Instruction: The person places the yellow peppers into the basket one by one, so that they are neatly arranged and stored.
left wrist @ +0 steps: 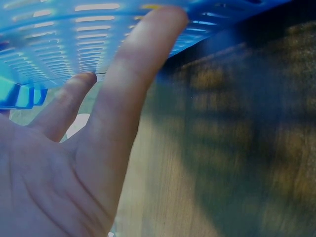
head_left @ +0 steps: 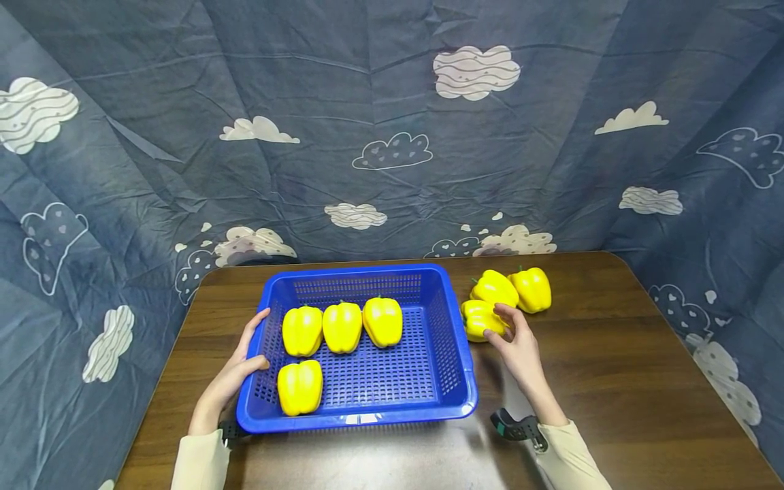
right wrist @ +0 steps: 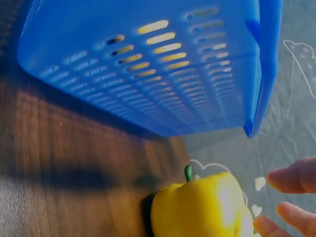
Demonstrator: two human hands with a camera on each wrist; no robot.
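My left hand (head_left: 229, 374) is at the left side of a blue plastic basket (head_left: 392, 418), thumb and fingers spread straight against it. The left wrist view shows those fingers (left wrist: 131, 74) overlapping the slotted wall. In the basket are several yellow bell peppers (head_left: 343, 328), three in a row and another nearer me. My right hand (head_left: 520, 350) reaches to a yellow bell pepper (head_left: 480, 321) just right of the basket, thumb and forefinger parted around its right end. In the right wrist view its fingertips (right wrist: 286, 180) are beside that pepper, whose green stem points toward the basket.
Two more yellow bell peppers (head_left: 531, 289) lie behind the one by my right hand, close together. Everything stands on a brown wooden table (head_left: 618, 367). A dark blue cloth (head_left: 392, 95) with cloud prints hangs behind and at both sides.
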